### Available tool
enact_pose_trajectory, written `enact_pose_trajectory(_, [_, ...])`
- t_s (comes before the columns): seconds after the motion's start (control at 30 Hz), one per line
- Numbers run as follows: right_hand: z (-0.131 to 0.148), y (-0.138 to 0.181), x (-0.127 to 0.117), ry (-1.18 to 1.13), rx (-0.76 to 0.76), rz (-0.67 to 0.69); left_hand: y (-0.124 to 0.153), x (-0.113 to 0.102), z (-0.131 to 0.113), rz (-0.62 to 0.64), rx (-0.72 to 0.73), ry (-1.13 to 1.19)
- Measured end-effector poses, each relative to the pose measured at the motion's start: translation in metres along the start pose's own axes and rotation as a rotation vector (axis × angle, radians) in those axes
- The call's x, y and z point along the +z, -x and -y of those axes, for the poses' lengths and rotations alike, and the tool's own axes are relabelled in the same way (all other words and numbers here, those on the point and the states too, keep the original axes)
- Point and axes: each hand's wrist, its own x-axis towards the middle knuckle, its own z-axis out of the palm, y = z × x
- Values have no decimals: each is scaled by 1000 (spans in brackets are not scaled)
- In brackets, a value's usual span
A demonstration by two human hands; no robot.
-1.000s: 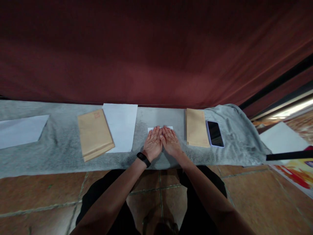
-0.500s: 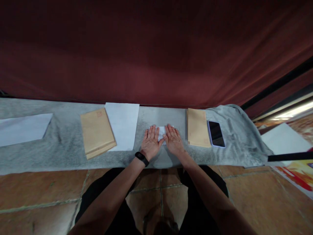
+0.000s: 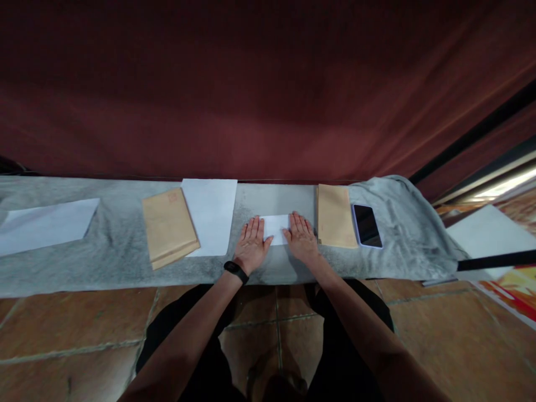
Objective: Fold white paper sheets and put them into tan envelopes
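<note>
The folded white paper [image 3: 275, 229] lies at frame center on the grey cloth [image 3: 104, 245]. The left hand [image 3: 250, 248] and right hand [image 3: 301, 237] lie open and flat on its two ends, probably pinning the fold. Tan envelopes [image 3: 335, 215] and a phone [image 3: 367, 225] sit right of center, within reach.

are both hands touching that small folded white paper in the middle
Touching. In the head view the left hand lies flat over the folded white paper's left edge, and the right hand over its right edge.
</note>
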Motion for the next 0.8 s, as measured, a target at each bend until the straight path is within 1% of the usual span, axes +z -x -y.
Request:
enact_pose_trajectory(0.23, [-2,1,0,-28,26,-9,11,-1,6,-7,-26,-30])
enact_pose_trajectory(0.33, [0,0,-2,-29,53,-6,16,-5,6,26,-47,-59])
enact_pose_trajectory(0.43, [4,-2,-7,-23,87,26,20,-12,3,63,-83,-101])
enact_pose_trajectory(0.53, [12,-3,-12,-71,21,90,21,-17,-4,49,-99,-128])
enact_pose_trajectory(0.63, [24,-3,-15,-138,-95,180,18,-16,-15,39,-22,-102])
enact_pose_trajectory(0.7, [30,-2,-14,-152,-147,228,16,-13,-22,77,28,-71])
enact_pose_trajectory(0.8, [32,-4,-12,-136,-157,245,12,-6,-27,136,26,-52])
